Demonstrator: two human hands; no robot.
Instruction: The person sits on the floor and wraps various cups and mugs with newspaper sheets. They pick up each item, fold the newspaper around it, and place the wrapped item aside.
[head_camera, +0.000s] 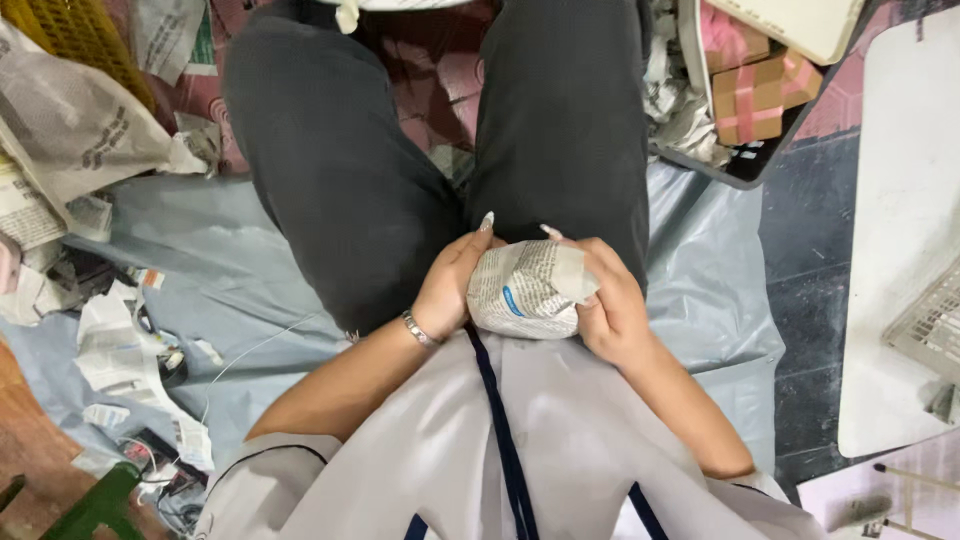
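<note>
A rounded bundle wrapped in newspaper (525, 288) rests in my lap, against my pale shirt. My left hand (450, 285) cups its left side, fingers curled against the paper, a metal bracelet on that wrist. My right hand (610, 300) grips the bundle's right side, with its thumb pressed on a folded flap of the paper. What is inside the wrapping is hidden. My legs in dark trousers (340, 160) stretch away from me.
A grey plastic sheet (710, 270) covers the floor. Crumpled newspaper scraps (120, 350) lie at the left, a yellow crate (80, 35) at the top left. A dark tray with brown taped boxes (760, 95) sits top right. A white surface (900, 200) stands at the right.
</note>
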